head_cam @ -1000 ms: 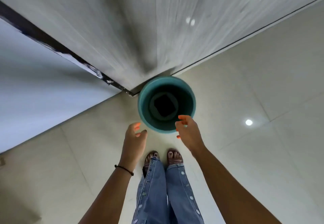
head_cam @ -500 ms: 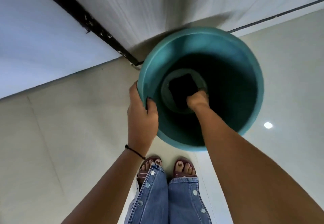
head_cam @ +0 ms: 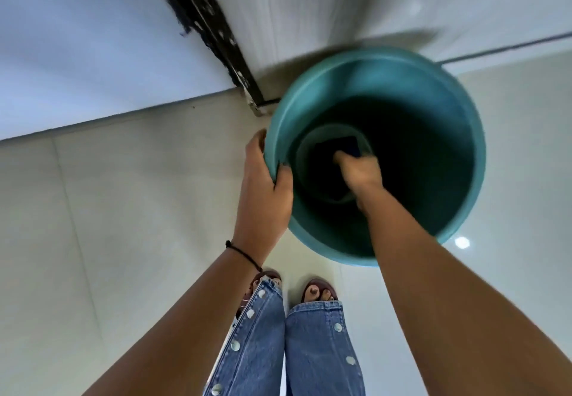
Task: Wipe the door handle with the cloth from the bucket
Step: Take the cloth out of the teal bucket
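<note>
Two hands share the job: the left hand (head_cam: 266, 191) clamps the bucket (head_cam: 461, 135) rim to steady it on the floor (head_cam: 123, 210) by the door's bottom corner, while the right hand (head_cam: 359, 172) reaches down, fingers closing on the dark cloth (head_cam: 337, 145) at the bottom.

Left hand (head_cam: 263, 197): fingers curled over the near-left rim of the bucket (head_cam: 464, 110), thumb inside the wall, gripping; thin black cord at the wrist. Right arm extended straight down into the bucket. Right hand (head_cam: 359, 169) at the bottom, motion-blurred, fingers bent onto the dark cloth (head_cam: 337, 145); firmness of grasp undetermined.
</note>
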